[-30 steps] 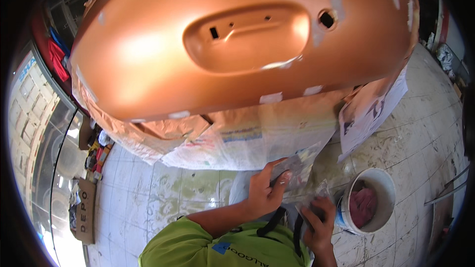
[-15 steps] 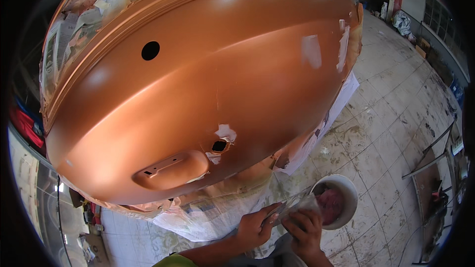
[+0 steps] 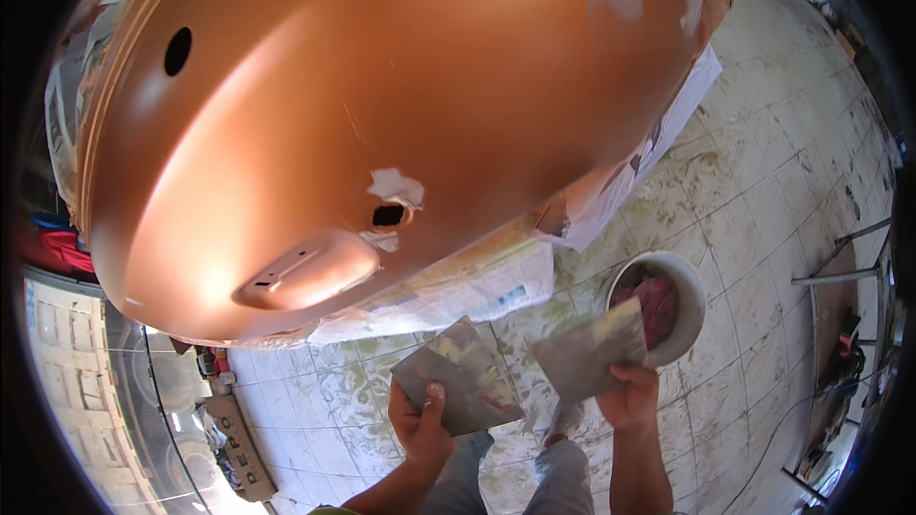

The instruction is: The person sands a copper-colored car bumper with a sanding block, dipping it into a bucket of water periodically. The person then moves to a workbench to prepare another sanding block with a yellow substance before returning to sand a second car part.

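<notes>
Left grip closed around smudged gray plate, our right grip pinching second plate. We've got bucket with pink rag nearby, copper-colored panel ahead.

The left hand is curled tight, thumb uppermost, left forearm slanting inward; the right hand, apart, grips above a straighter right forearm.

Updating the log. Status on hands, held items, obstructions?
Left hand gripping grey plate. Right hand gripping second plate. Plates apart, off the copper panel. White bucket partly hidden behind second plate.
</notes>
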Demonstrator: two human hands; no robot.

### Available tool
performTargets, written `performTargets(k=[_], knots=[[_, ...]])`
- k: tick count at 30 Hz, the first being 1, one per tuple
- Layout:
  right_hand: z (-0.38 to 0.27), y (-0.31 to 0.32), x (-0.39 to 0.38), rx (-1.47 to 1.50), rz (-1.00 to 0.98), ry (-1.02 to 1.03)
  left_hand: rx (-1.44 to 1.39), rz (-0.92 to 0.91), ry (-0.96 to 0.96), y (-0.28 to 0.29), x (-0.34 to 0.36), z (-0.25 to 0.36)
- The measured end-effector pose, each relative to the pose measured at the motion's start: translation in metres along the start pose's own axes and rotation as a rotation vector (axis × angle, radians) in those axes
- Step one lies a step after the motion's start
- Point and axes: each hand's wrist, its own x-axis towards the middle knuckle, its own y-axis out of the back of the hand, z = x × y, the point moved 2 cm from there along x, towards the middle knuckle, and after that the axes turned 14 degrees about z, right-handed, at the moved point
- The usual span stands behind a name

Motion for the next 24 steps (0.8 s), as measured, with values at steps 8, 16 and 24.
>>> performTargets(k=[8,16,24], knots=[[-0.007,-0.207,-0.029,-1.472,-0.282,1.880,-0.028,-0.058,0.282,0.031,-0.045,0.003],[0.021,-0.293,-0.021,-1.510,-0.307,2.194,-0.001,-0.114,0.256,0.072,-0.021,0.055],[0.036,-0.271,-0.012,-1.619,-0.243,2.134,0.006,-0.068,0.273,0.084,-0.005,0.058]])
